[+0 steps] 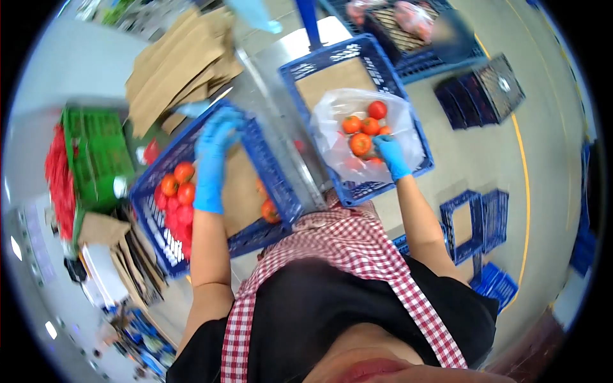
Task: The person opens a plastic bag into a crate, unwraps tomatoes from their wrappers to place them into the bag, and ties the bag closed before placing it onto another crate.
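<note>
Blue-gloved right hand [393,157], fingers curled, seems to pinch a translucent bag [328,122] holding tomatoes [361,144], inside a blue crate [423,144]; blurred left hand [220,131] is over a second crate [271,155], opening and hold unclear; slipping plastic could let tomatoes roll out

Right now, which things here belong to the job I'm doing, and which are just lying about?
Seemingly in the job:
- tomatoes
- clear bag, by your right hand
- blue crate under the bag
- left blue crate, under your left hand

Probably just lying about:
- green crate
- cardboard pile
- blue crates on the floor
</note>
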A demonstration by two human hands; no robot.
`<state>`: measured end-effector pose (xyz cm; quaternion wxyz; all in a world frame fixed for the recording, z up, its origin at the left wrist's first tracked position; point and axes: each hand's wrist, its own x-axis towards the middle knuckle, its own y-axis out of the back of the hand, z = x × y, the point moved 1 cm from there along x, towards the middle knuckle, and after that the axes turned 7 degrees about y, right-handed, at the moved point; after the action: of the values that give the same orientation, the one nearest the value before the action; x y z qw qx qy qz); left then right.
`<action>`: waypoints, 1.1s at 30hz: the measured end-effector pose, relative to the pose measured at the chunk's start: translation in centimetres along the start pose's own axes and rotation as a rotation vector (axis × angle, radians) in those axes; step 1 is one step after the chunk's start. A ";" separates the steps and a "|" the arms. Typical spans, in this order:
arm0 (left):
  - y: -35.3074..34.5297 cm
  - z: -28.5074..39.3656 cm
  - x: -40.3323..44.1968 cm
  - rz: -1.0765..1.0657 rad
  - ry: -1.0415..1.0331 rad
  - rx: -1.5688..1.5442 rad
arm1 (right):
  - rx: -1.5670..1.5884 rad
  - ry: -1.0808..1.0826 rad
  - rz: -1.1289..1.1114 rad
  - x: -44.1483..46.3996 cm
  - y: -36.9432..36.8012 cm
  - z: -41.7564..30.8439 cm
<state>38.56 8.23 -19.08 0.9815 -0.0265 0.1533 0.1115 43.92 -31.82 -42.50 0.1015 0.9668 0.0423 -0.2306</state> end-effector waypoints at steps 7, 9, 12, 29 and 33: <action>25.4 -12.7 -12.3 0.438 0.249 0.487 | -0.085 0.696 -0.357 -12.5 -17.0 -20.6; 22.8 -13.9 -15.0 0.204 0.403 0.642 | -0.275 0.904 -0.709 -16.5 -20.6 -23.7; 20.3 -15.6 -18.5 0.067 0.266 1.261 | -0.944 1.253 -1.092 -18.7 -26.6 -21.5; 22.4 -16.8 -16.5 -0.114 0.110 1.309 | -1.653 0.912 -1.403 -14.5 -33.6 -15.8; 21.9 -16.9 -15.5 -0.137 0.299 0.114 | -0.516 0.505 -1.329 -15.8 -31.9 -20.2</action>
<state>14.24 24.85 -30.82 0.9530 0.0024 0.3015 0.0303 34.63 3.08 -23.32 0.1514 0.7069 0.6909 0.0026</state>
